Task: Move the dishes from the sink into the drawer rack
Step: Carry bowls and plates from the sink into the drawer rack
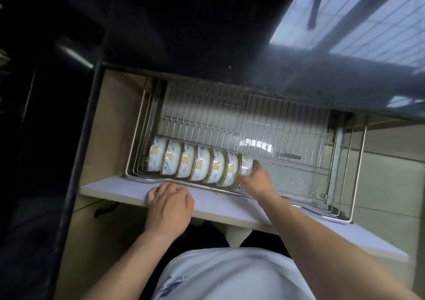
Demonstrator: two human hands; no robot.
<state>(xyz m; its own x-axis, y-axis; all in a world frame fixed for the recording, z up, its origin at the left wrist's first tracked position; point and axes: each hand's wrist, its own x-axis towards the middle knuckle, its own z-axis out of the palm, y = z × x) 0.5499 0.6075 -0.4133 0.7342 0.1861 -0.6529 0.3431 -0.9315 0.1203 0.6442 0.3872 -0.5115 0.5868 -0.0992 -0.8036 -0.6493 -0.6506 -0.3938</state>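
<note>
Seventh bowl (246,164) half behind right hand (254,181)

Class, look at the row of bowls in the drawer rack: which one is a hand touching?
The rightmost bowl: the right hand holds it, unlike the six to its left.

A person seen from above, from a camera worn on their own head. Both forearms are bare, with no sleeves, watch, bracelets or rings showing on the left hand (169,206) or the right hand (254,180). The torso is covered by a white shirt (227,274) of smooth, light fabric that fills the bottom centre of the view. On the shirt, toward its left edge and low down, is a blue printed motif (171,287), brushy and irregular like ink strokes; its exact design is too blurred to make out. Just above the shirt, a dark garment or shadow shows.
</note>
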